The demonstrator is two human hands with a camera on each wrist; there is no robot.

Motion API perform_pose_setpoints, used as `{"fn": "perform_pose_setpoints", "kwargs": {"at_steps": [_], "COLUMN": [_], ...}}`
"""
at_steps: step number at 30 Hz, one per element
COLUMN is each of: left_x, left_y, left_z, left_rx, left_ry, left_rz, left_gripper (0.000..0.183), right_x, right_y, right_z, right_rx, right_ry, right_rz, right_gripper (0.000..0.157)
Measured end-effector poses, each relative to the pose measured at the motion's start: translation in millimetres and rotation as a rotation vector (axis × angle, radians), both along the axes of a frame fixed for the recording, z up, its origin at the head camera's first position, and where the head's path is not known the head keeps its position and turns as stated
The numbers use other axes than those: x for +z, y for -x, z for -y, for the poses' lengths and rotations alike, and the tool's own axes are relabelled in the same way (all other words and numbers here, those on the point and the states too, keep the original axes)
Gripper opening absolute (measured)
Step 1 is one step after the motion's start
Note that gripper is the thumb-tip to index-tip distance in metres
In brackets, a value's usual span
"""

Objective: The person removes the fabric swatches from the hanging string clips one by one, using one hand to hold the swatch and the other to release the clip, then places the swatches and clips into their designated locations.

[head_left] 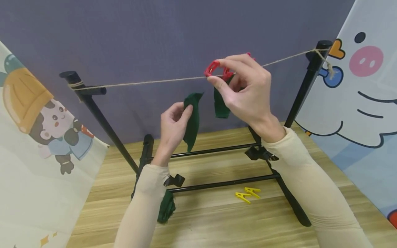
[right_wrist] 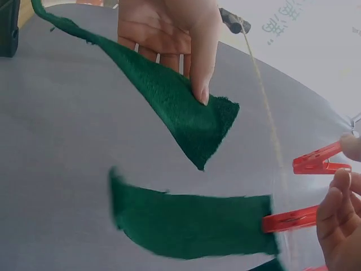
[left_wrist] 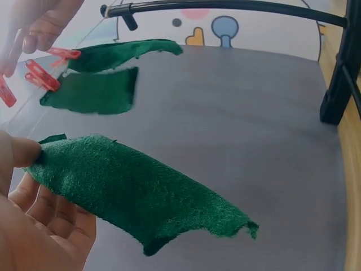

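Note:
My left hand (head_left: pixel 174 122) pinches a small green cloth (head_left: pixel 192 125) near its top corner, thumb over it, and the rest droops below the string (head_left: pixel 139 83). To the right, my right hand (head_left: pixel 249 84) pinches a red clothespin (right_wrist: pixel 317 160) by its handle ends, right at the string. Just beside it, another red clothespin (right_wrist: pixel 290 219) grips a hanging green cloth (right_wrist: pixel 197 223). Farther along, the left wrist view has a second hanging green cloth (left_wrist: pixel 124 55) with its own red clothespin (left_wrist: pixel 65 53). My right hand partly covers these in the head view.
The string runs between the left black post (head_left: pixel 102 120) and the right black post (head_left: pixel 305 86) of a rack. Two yellow clothespins (head_left: pixel 243 197) and a crumpled green cloth (head_left: pixel 166 206) lie on the wooden table (head_left: pixel 211 225). Low black crossbars (head_left: pixel 223 182) span the rack's base.

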State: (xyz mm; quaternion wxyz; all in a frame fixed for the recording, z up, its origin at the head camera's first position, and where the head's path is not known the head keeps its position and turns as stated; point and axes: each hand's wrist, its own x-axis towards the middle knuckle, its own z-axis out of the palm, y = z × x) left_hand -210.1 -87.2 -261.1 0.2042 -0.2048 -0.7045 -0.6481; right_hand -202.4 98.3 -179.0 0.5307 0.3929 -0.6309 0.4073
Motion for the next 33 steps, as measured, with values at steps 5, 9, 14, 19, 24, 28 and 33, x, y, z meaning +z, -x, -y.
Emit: {"fn": "perform_pose_setpoints", "kwargs": {"at_steps": [5, 9, 14, 19, 24, 28, 33], "left_x": [-7.2, -13.9, -20.9, -25.6, -31.7, -37.0, -44.4], "left_y": [-3.8, -5.0, -5.3, -8.2, -10.8, -12.3, -13.1], "left_z": [5.2, 9.5, 11.9, 11.4, 10.4, 11.0, 13.2], "left_rx": [-0.01, -0.004, -0.015, -0.026, -0.044, -0.043, -0.041], "left_ry": [0.006, 0.01, 0.037, 0.059, 0.092, 0.097, 0.101], "left_rz": [0.038, 0.054, 0.074, 0.081, 0.08, 0.074, 0.078], "left_gripper": [0.021, 0.02, 0.02, 0.019, 0.019, 0.018, 0.017], "right_x": [-4.5, -9.4, -19.1, -31.5, -42.7, -50.0, -58.8], "right_y": [-3.3, -5.5, -8.0, -9.0, -10.5, -10.5, -10.0], "right_z": [-2.0, -2.0, -5.0, -8.4, -11.2, -12.3, -12.5], "right_rx": [0.025, 0.035, 0.014, -0.008, -0.019, -0.024, -0.016], "right_ry": [-0.014, -0.019, -0.028, -0.074, -0.12, -0.137, -0.159], "right_rz": [0.003, 0.015, 0.05, 0.092, 0.119, 0.136, 0.161], "right_gripper": [0.028, 0.029, 0.03, 0.03, 0.029, 0.029, 0.029]}}
